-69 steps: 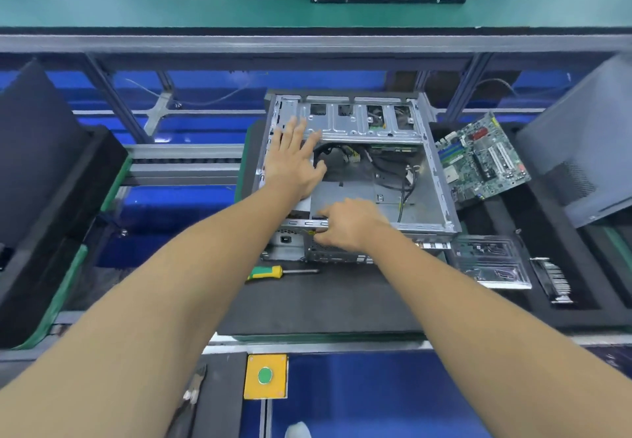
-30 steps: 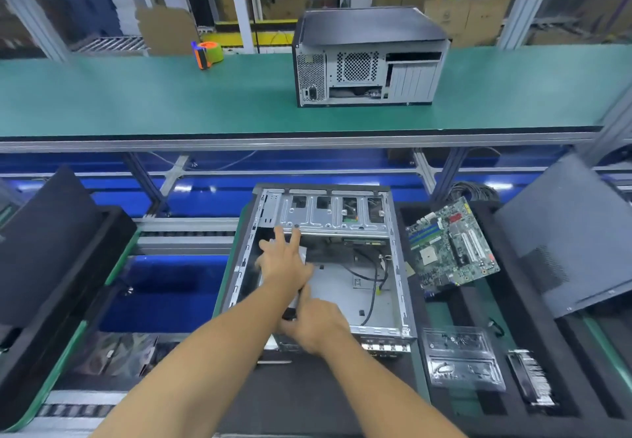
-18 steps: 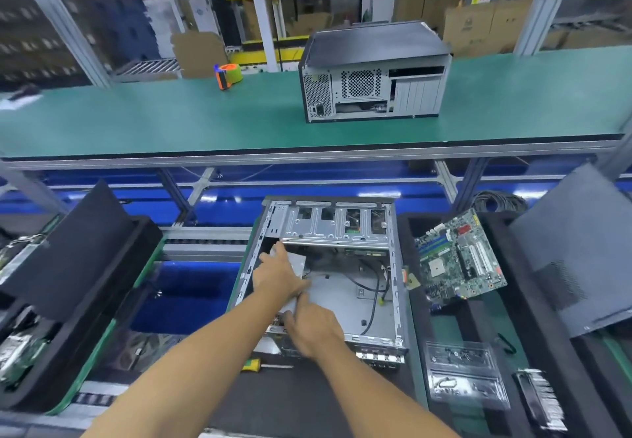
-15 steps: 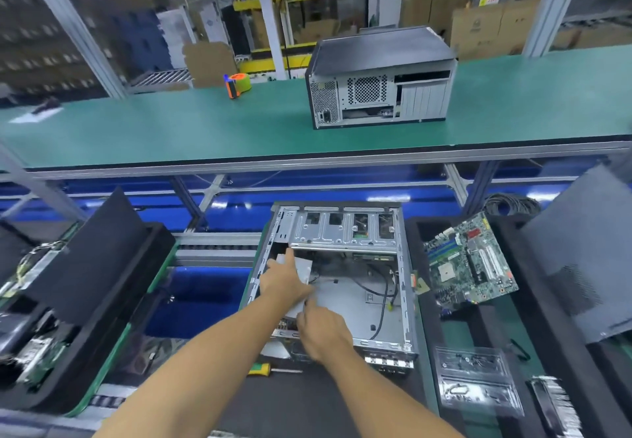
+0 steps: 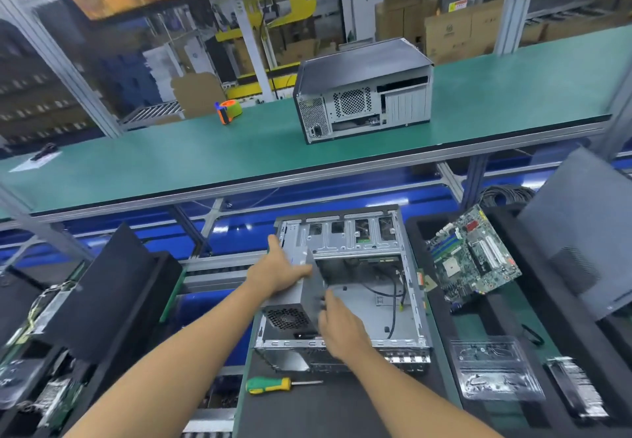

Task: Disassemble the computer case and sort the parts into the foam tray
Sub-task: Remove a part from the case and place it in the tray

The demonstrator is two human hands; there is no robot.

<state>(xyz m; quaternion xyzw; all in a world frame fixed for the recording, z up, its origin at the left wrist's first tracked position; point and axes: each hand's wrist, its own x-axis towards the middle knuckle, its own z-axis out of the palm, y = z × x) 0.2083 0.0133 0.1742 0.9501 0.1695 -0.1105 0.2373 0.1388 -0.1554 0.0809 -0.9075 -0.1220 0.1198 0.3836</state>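
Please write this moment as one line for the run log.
left hand: grips power supply | right hand: steadies it | power supply: tilted in case

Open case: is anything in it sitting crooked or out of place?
Yes. The power supply is tipped up at the left side of the open case, fan grille toward the camera, not seated flat. The left hand grips its top; the right hand touches its side.
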